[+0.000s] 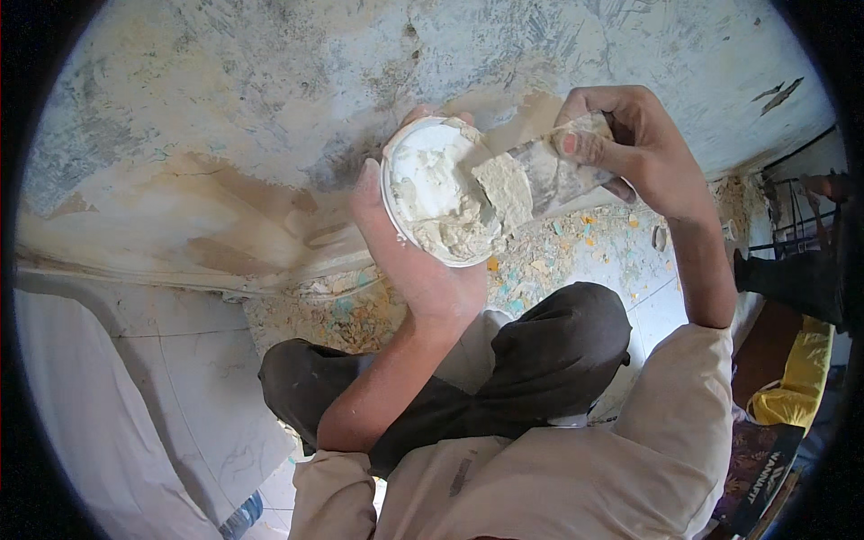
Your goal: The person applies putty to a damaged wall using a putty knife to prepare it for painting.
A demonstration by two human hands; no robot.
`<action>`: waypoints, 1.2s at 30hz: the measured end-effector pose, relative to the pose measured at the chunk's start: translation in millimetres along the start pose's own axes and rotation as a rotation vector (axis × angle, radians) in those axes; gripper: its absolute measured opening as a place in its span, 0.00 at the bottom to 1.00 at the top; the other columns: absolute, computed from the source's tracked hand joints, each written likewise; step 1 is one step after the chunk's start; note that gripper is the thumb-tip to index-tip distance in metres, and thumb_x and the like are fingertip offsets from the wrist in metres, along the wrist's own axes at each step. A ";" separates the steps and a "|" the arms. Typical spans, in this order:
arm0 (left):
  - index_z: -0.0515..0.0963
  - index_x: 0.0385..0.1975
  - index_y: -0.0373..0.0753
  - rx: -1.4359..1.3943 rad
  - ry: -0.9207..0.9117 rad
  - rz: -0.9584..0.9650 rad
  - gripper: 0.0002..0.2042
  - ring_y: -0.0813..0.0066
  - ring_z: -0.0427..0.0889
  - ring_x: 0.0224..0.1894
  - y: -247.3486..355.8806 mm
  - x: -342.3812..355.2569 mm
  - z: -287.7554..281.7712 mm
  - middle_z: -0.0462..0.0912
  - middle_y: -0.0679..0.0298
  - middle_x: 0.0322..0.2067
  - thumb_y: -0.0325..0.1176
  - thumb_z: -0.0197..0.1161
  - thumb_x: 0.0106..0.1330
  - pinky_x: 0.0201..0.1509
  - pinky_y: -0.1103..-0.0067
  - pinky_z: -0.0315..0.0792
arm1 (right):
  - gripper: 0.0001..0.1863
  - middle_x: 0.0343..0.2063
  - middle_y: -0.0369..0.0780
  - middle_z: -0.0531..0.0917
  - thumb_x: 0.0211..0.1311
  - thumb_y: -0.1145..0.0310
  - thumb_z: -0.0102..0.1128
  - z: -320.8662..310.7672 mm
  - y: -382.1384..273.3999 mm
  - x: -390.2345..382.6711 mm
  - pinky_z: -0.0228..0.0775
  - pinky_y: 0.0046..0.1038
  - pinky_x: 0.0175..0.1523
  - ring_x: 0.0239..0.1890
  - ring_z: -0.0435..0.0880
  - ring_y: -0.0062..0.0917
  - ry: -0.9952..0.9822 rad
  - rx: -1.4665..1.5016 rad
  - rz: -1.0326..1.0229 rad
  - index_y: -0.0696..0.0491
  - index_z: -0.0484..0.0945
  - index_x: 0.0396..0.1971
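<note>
My left hand [418, 270] is wrapped round a white round tub [390, 200] from below and behind, its open top facing me. Inside lies pale beige putty [447, 229], thickest along the lower right, with the white bottom showing elsewhere. My right hand [621, 148] pinches a flat, see-through scraper [558, 175] smeared with dried filler. A lump of putty [507, 189] sits on the scraper's end, over the tub's right rim. Whether the scraper's edge touches the tub wall is hidden by the putty.
A patchy, peeling wall [225, 99] rises in front of me. Paint flakes and rubble [558, 247] litter the tiled floor [202, 378] at its foot. White cloth [81, 405] hangs at the left. To the right are a yellow bag [796, 382] and a dark box [760, 468].
</note>
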State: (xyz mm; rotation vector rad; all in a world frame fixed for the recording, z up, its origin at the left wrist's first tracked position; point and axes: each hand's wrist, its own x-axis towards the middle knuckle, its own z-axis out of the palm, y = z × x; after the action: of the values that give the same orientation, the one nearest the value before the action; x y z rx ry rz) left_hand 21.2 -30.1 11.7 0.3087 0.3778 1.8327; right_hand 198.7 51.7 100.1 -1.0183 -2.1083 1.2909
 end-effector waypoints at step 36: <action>0.67 0.65 0.34 0.188 0.040 0.144 0.30 0.58 0.73 0.65 -9.3 7.0 -9.5 0.74 0.53 0.61 0.53 0.38 0.77 0.71 0.64 0.62 | 0.10 0.15 0.25 0.73 0.67 0.65 0.67 28.4 41.8 5.4 0.48 0.19 0.21 0.15 0.61 0.07 0.041 0.152 0.061 0.57 0.86 0.38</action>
State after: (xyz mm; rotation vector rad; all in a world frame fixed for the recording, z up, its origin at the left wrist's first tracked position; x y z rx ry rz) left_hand 23.6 -21.8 -0.6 0.4383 0.5707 1.9498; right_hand 190.1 52.3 50.0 -1.0411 -1.9297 1.4237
